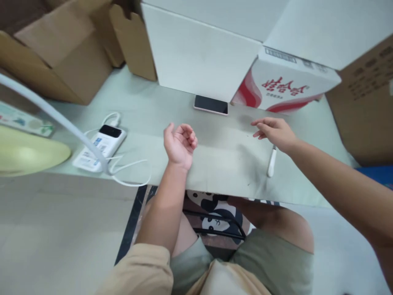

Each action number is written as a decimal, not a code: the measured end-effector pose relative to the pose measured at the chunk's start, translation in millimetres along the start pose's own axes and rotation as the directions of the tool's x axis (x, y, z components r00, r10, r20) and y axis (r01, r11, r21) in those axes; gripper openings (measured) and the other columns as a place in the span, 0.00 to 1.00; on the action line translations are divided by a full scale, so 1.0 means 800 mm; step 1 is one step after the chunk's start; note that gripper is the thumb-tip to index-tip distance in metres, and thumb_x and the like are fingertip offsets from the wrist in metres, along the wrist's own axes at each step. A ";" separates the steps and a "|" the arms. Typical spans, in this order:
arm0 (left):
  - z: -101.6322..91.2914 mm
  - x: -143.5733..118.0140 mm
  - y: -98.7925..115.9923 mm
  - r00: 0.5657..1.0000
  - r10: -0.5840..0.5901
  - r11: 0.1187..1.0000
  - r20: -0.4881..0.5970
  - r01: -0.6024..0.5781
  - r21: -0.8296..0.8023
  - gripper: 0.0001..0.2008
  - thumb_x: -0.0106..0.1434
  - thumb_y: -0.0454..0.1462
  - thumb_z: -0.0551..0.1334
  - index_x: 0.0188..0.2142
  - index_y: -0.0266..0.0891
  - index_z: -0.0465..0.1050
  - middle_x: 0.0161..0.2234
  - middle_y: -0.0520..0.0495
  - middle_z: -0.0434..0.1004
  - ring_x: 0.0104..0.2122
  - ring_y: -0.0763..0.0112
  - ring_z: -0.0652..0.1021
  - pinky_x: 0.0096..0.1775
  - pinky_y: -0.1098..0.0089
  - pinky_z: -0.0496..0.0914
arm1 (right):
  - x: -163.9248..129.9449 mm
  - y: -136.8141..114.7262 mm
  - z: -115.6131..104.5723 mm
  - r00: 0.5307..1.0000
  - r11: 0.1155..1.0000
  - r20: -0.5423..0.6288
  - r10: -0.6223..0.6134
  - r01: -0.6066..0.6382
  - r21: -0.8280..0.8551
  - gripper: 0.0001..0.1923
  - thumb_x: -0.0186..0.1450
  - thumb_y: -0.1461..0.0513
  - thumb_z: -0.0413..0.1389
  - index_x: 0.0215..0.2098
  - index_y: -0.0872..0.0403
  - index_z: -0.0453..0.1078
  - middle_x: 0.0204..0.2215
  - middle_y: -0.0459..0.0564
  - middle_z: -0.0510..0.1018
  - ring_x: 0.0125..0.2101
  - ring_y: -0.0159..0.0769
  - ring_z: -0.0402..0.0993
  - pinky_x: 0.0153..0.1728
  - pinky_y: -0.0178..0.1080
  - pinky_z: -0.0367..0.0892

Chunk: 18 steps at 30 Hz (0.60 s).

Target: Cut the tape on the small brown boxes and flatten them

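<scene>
My left hand (pixel 180 145) is held over the pale green tabletop (pixel 211 164), palm up, its thumb apart and its fingers loosely curled around nothing. To the right, my right hand (pixel 274 130) hovers above the table with fingers stretched out to the left and no object visible in them. Just below that hand lies a slim tool with a white handle (pixel 272 163); its upper end is hidden, so I cannot tell its kind. A dark-screened phone (pixel 211 105) lies flat beyond both hands, against the white panel.
A white power bank (pixel 101 147) with white cables (pixel 132 164) lies at the left, beside a yellow-green rounded object (pixel 30 151). Open cardboard boxes (pixel 73 69) stand back left. A white panel (pixel 199 53), a red-and-white carton (pixel 285 82) and a brown box (pixel 365 98) border the back and right.
</scene>
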<state>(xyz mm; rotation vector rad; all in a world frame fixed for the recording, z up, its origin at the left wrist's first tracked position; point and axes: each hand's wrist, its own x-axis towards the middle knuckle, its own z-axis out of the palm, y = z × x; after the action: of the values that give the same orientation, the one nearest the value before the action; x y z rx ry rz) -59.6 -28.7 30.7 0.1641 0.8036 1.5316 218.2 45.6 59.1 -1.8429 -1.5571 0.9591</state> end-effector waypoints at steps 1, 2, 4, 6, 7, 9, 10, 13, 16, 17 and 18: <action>-0.005 -0.001 0.007 1.000 0.005 1.000 0.001 -0.005 -0.023 0.30 0.69 0.57 0.50 0.21 0.39 0.69 0.17 0.51 0.63 0.14 0.77 0.65 0.19 0.75 0.57 | 0.000 -0.015 0.015 0.999 0.998 0.042 -0.031 0.033 -0.047 0.07 0.67 0.65 0.58 0.39 0.55 0.80 0.21 0.45 0.79 0.20 0.27 0.74 0.24 0.30 0.69; -0.010 -0.002 0.014 1.000 0.008 0.999 0.002 -0.008 -0.045 0.30 0.68 0.57 0.51 0.21 0.39 0.69 0.17 0.52 0.63 0.14 0.78 0.65 0.19 0.75 0.57 | 0.001 -0.030 0.031 0.994 0.994 0.088 -0.068 0.075 -0.080 0.07 0.67 0.63 0.59 0.40 0.55 0.80 0.19 0.45 0.79 0.19 0.28 0.73 0.24 0.31 0.68; -0.019 -0.002 0.029 1.000 0.016 0.995 -0.002 -0.016 -0.094 0.29 0.68 0.57 0.52 0.21 0.39 0.69 0.17 0.52 0.62 0.14 0.78 0.64 0.19 0.75 0.57 | 0.006 -0.063 0.067 0.973 0.978 0.175 -0.151 0.173 -0.115 0.08 0.66 0.61 0.61 0.41 0.55 0.80 0.20 0.45 0.79 0.20 0.28 0.73 0.24 0.32 0.68; -0.029 -0.001 0.042 1.000 0.023 0.989 -0.011 -0.024 -0.149 0.29 0.68 0.57 0.52 0.21 0.39 0.68 0.17 0.53 0.62 0.14 0.79 0.64 0.19 0.75 0.57 | 0.015 -0.098 0.106 0.944 0.953 0.235 -0.231 0.268 -0.140 0.09 0.65 0.60 0.61 0.41 0.54 0.80 0.20 0.46 0.79 0.21 0.30 0.74 0.27 0.34 0.70; -0.033 0.000 0.048 1.000 0.025 0.984 -0.016 -0.028 -0.178 0.29 0.68 0.57 0.52 0.21 0.39 0.68 0.17 0.53 0.61 0.15 0.79 0.64 0.19 0.75 0.57 | 0.022 -0.117 0.127 0.930 0.937 0.253 -0.268 0.313 -0.155 0.09 0.65 0.60 0.61 0.41 0.54 0.81 0.20 0.46 0.79 0.22 0.31 0.75 0.29 0.35 0.71; -0.043 0.002 0.058 0.999 0.022 0.972 -0.032 -0.029 -0.233 0.29 0.69 0.56 0.50 0.22 0.39 0.68 0.17 0.54 0.60 0.15 0.79 0.64 0.20 0.75 0.57 | 0.039 -0.157 0.169 0.894 0.894 0.276 -0.354 0.410 -0.179 0.08 0.66 0.62 0.59 0.40 0.54 0.81 0.22 0.45 0.79 0.25 0.33 0.77 0.37 0.38 0.74; -0.047 0.003 0.062 0.999 0.013 0.966 -0.043 -0.024 -0.256 0.29 0.70 0.54 0.49 0.22 0.39 0.68 0.17 0.54 0.60 0.15 0.79 0.63 0.20 0.75 0.57 | 0.048 -0.178 0.190 0.870 0.866 0.283 -0.403 0.463 -0.190 0.09 0.66 0.64 0.58 0.41 0.55 0.81 0.25 0.46 0.80 0.27 0.34 0.79 0.42 0.40 0.75; -0.056 0.008 0.070 0.996 -0.015 0.952 -0.090 -0.013 -0.305 0.28 0.71 0.50 0.46 0.22 0.39 0.67 0.17 0.53 0.58 0.15 0.79 0.62 0.20 0.74 0.55 | 0.077 -0.247 0.247 0.781 0.735 0.288 -0.554 0.621 -0.271 0.11 0.67 0.68 0.56 0.45 0.57 0.78 0.42 0.52 0.82 0.43 0.38 0.82 0.59 0.45 0.71; -0.062 0.014 0.072 0.993 -0.027 0.949 -0.115 -0.011 -0.316 0.27 0.71 0.49 0.45 0.21 0.38 0.67 0.17 0.53 0.58 0.15 0.78 0.62 0.21 0.74 0.54 | 0.103 -0.314 0.288 0.689 0.599 0.298 -0.660 0.723 -0.344 0.17 0.67 0.70 0.54 0.53 0.61 0.74 0.65 0.58 0.67 0.65 0.47 0.69 0.68 0.47 0.62; -0.063 0.016 0.072 0.993 -0.030 0.950 -0.116 -0.008 -0.313 0.27 0.71 0.49 0.45 0.22 0.38 0.67 0.17 0.53 0.58 0.15 0.78 0.62 0.21 0.74 0.54 | 0.111 -0.333 0.298 0.684 0.587 0.300 -0.664 0.727 -0.357 0.19 0.67 0.70 0.53 0.56 0.63 0.72 0.71 0.59 0.57 0.69 0.51 0.63 0.70 0.47 0.57; -0.064 0.019 0.072 0.993 -0.033 0.951 -0.117 -0.004 -0.308 0.26 0.71 0.49 0.46 0.22 0.38 0.66 0.18 0.52 0.59 0.15 0.78 0.62 0.21 0.74 0.55 | 0.118 -0.351 0.306 0.698 0.601 0.296 -0.652 0.714 -0.361 0.21 0.67 0.71 0.52 0.58 0.65 0.71 0.74 0.58 0.47 0.72 0.54 0.56 0.72 0.47 0.52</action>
<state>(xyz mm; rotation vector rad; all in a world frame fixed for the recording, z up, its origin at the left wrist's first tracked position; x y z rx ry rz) -137.1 -29.6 20.4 -0.1670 0.6475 1.6437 -137.5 180.1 113.8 -1.2072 -2.4785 0.3587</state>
